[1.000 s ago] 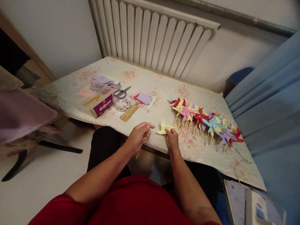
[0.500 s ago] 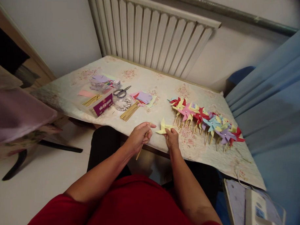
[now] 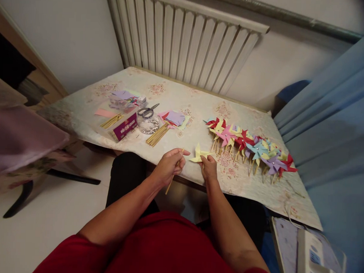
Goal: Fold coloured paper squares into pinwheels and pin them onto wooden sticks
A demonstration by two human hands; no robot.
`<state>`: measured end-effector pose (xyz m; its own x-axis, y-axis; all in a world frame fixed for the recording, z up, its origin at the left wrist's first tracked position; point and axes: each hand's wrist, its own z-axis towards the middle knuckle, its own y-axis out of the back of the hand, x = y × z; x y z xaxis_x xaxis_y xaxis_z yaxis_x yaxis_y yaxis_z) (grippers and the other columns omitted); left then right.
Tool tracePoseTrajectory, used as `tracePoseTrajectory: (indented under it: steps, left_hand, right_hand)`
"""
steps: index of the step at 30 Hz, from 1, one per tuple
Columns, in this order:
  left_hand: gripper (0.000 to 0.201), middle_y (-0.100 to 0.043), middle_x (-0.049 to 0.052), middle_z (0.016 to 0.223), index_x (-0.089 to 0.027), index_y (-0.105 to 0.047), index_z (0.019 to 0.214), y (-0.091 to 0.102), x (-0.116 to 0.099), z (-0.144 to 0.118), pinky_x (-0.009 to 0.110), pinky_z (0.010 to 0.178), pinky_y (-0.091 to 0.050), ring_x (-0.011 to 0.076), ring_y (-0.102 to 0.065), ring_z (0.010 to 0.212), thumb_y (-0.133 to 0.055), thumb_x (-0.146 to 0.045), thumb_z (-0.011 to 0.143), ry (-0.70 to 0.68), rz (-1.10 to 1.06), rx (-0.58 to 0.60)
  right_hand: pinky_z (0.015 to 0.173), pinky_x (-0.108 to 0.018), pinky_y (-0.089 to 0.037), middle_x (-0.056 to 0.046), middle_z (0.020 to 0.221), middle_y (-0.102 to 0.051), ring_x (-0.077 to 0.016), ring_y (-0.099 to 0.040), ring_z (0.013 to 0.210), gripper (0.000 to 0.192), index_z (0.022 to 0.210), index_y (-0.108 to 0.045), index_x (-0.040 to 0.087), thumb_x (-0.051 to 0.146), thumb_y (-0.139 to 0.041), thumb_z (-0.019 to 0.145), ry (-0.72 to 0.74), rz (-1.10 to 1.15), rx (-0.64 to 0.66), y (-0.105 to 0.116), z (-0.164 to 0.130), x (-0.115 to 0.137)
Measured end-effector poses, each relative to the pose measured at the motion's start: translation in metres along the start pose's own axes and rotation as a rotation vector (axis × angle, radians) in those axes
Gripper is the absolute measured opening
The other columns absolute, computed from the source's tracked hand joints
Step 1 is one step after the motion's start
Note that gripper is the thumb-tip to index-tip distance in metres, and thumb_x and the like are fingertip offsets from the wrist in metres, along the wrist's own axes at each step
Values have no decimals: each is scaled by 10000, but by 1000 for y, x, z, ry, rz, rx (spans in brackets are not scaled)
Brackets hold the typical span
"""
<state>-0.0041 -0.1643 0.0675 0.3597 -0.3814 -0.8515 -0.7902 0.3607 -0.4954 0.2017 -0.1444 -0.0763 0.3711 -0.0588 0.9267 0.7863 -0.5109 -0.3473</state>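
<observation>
My left hand [image 3: 169,164] is closed around a thin wooden stick [image 3: 168,188], whose lower end points down toward my lap. A yellow paper pinwheel [image 3: 197,153] is pinched between the thumb and fingers of my right hand [image 3: 209,167]. The two hands are a short gap apart, over the table's front edge, and the stick and pinwheel do not touch. Whether a pin sits in the pinwheel's middle is too small to tell. To the right of my right hand lies a group of finished-looking pinwheels [image 3: 244,140] in several colours, on sticks.
On the floral tablecloth [image 3: 201,109] are loose sticks [image 3: 157,135], paper sheets [image 3: 174,118], a round container of pins [image 3: 149,126], scissors [image 3: 148,110] and a purple-labelled box [image 3: 124,127] with sticks. A radiator [image 3: 185,41] stands behind; a blue curtain [image 3: 334,118] hangs right.
</observation>
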Motion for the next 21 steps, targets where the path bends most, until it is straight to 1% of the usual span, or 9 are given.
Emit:
tracePoseTrajectory:
  steps: [4,7,10,14,17,21]
  left_hand:
    - [233,-462,-61,506,-141,-596,939,0,0,-1,197,404,-103,19,-211,360,-597,-348,834,-8,10,-4]
    - [243,-476,-57,523,-129,-596,957,-2,-2,-2,194,406,-105,15,-214,365,-611,-322,811,8,1,-11]
    - [270,-489,-57,548,-121,-583,1009,-4,-4,-2,190,403,-112,13,-220,367,-610,-267,784,23,-14,-12]
    - [339,-494,-70,547,-155,-533,1108,-6,-5,-2,182,392,-114,21,-219,352,-575,-229,780,24,-9,-29]
    - [307,-501,-71,543,-172,-521,1092,-6,-5,-2,182,382,-110,23,-210,341,-549,-222,790,33,11,-35]
    - [262,-516,-61,564,-167,-534,1054,-6,-5,-2,184,377,-102,17,-210,338,-553,-246,806,38,22,-27]
  right_hand:
    - [628,-246,-500,57,676,-546,-116,-541,654,281,667,-492,217,303,-756,626,1,-4,1,1,1,-2]
    - [605,-243,-491,57,671,-546,-119,-540,649,288,673,-486,220,317,-754,627,9,-11,7,1,1,-2]
    - [600,-238,-485,60,659,-537,-116,-535,640,295,670,-481,221,319,-756,626,14,-15,6,0,1,-2]
    - [612,-244,-489,60,667,-542,-114,-534,640,299,664,-482,219,302,-765,613,2,3,0,0,1,-2]
    - [602,-236,-479,63,669,-534,-109,-524,631,297,667,-477,219,305,-759,627,4,-1,7,1,1,-2]
    - [595,-234,-476,68,646,-503,-107,-511,618,316,655,-449,222,321,-748,646,15,-33,9,1,0,-1]
